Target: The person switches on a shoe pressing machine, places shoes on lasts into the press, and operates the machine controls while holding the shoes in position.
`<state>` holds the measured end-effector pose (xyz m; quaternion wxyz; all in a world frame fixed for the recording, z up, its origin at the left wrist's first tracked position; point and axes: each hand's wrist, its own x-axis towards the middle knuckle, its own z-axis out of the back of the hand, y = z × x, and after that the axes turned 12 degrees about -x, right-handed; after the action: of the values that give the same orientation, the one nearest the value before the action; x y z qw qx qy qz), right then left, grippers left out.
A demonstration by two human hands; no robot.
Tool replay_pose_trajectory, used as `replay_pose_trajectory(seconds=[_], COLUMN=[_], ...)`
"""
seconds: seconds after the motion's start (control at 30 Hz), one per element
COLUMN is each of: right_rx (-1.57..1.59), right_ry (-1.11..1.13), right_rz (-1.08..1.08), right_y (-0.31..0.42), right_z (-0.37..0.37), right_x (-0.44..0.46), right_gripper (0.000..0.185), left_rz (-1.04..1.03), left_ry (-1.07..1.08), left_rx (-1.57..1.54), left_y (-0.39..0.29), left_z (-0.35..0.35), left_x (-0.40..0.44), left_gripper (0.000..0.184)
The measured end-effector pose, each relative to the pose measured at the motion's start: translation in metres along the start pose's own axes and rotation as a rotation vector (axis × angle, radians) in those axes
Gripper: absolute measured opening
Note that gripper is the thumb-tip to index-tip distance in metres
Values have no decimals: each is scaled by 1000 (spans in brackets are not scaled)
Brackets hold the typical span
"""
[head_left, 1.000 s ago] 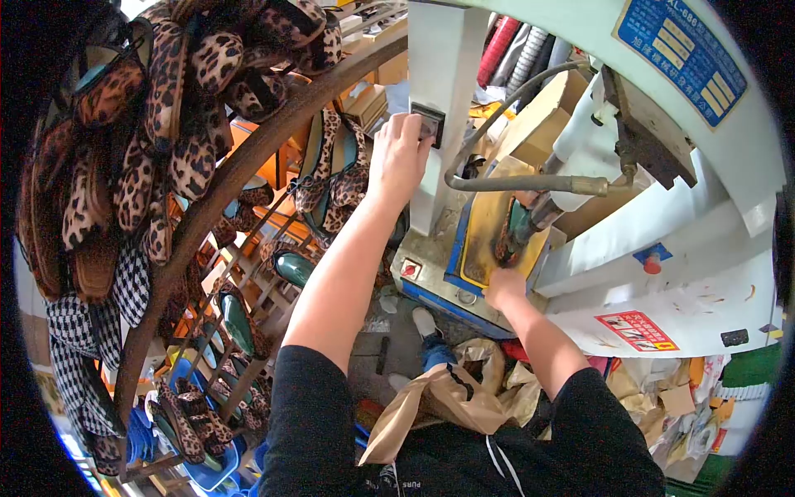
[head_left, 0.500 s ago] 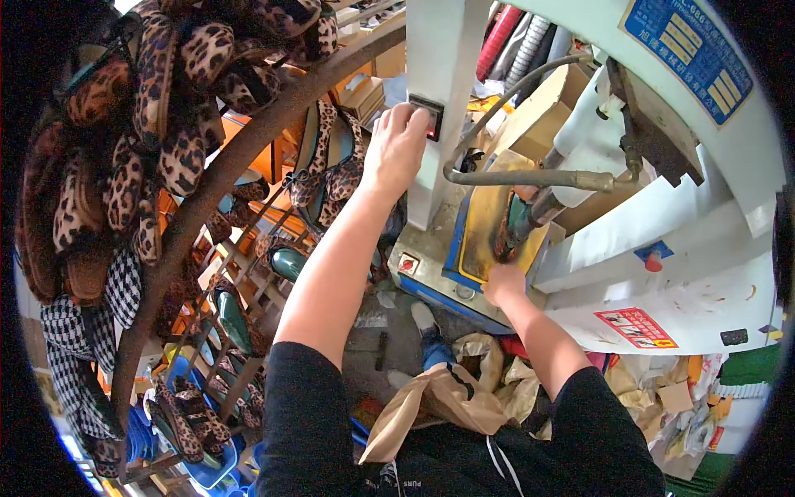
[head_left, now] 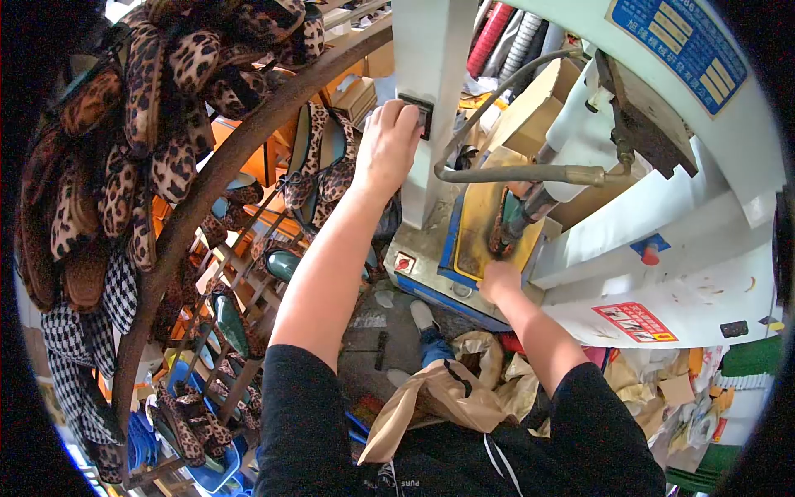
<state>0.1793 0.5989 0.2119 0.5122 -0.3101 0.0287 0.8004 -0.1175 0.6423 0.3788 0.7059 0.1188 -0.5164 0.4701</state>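
Note:
My left hand (head_left: pixel 387 149) is raised at a small dark switch panel (head_left: pixel 425 118) on the white machine post, its fingers bent and their tips hidden behind the hand. At the front end of a leopard-print shoe (head_left: pixel 502 232) on the yellow pad (head_left: pixel 474 224) is my right hand (head_left: pixel 500 282), fingers curled. What its fingertips hold, if anything, is hidden. The shoe has a green last (head_left: pixel 513 207) in it, and the machine's metal press parts (head_left: pixel 527 214) bear down on it.
A rack with a curved brown bar (head_left: pixel 215 153) full of leopard-print shoes (head_left: pixel 195 62) fills the left side. A grey hose (head_left: pixel 513 173) crosses above the pad. The white machine body (head_left: pixel 662 290) stands at right, above crumpled paper (head_left: pixel 638 381).
The view has shifted slightly. My left hand has drawn back a little from the switch panel and its fingers are more bent. My right hand stays by the shoe's end.

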Motion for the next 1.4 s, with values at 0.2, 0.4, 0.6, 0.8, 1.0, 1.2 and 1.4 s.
replay_pose_trajectory(seconds=[0.2, 0.4, 0.6, 0.8, 1.0, 1.2, 1.4], right_rx=[-25, -26, -7, 20, 7, 5, -12], right_ry=[14, 12, 5, -3, 5, -2, -14], right_rz=[10, 6, 1, 2, -20, -1, 22], right_y=[1, 2, 1, 0, 1, 1, 1], right_z=[9, 10, 14, 12, 2, 10, 5], right_x=[-5, -5, -7, -9, 2, -5, -3], right_gripper=[48, 49, 49, 48, 47, 48, 48], left_rz=[13, 19, 45, 52, 77, -24, 84], left_ry=[13, 26, 46, 30, 49, 19, 22], left_rx=[-22, -16, -32, -58, -65, -22, -74], left_y=[0, -2, -2, -1, 0, -2, 2], left_z=[2, 5, 7, 5, 7, 7, 4], left_x=[1, 3, 5, 1, 0, 2, -3], left_gripper=[29, 29, 29, 30, 37, 26, 34])
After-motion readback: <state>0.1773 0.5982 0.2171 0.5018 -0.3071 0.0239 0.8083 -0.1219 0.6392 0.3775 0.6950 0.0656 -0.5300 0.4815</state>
